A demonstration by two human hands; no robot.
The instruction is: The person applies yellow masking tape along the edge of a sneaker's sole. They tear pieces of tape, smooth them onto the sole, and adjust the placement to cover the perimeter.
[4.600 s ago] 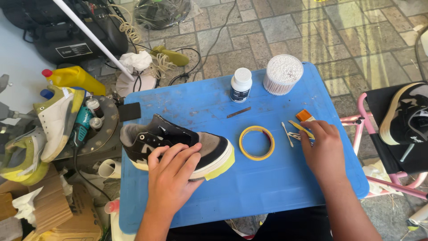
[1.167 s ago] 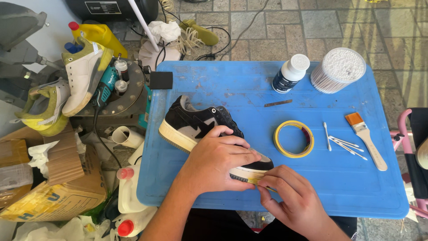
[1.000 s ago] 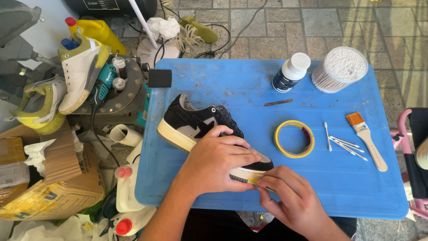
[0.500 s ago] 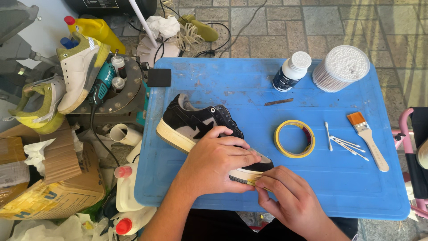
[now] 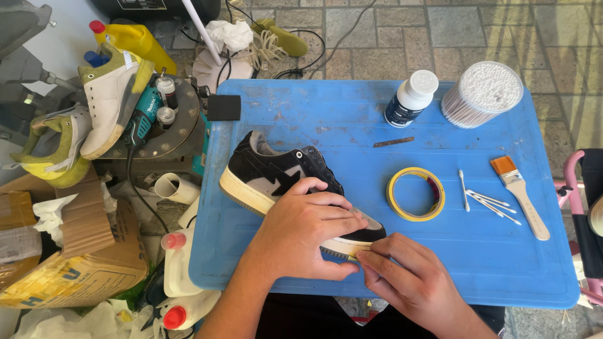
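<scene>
1. Head view looks straight down on a blue surface [image 5: 490, 263] where a black sneaker [image 5: 276, 179] with a cream sole lies at an angle, heel far-left, toe near-right.
2. The left hand [image 5: 308, 235] lies palm-down over the sneaker's toe, fingers curled round it, pinning the shoe to the surface.
3. The right hand [image 5: 405, 276] sits just near and to the right of the toe, thumb and forefinger pinched shut on a small yellowish strip [image 5: 357, 252] that touches the sole's edge.
4. Judging from this, the step in hand looks like laying masking tape along the sole line at the toe; only that short stretch appears covered.
5. The next move seems to call for a steady hold on the shoe while the strip is pressed flat along the curve, and the shoe may need turning, since the left hand hides much of the toe.
6. A roll of yellow tape [image 5: 416, 193] lies just right of the sneaker, well within reach.
7. Further right lie loose cotton swabs [image 5: 487, 202] and a flat brush [image 5: 521, 196] with an orange tip.
8. At the far edge stand a white-capped bottle [image 5: 409, 100] and a round tub of swabs [image 5: 482, 94], with a thin brown stick [image 5: 394, 142] between them and the shoe.
9. Nothing on the surface blocks the hands.
10. Off the left edge, other sneakers [image 5: 110, 103], bottles and cardboard [image 5: 81, 251] crowd the floor.
</scene>
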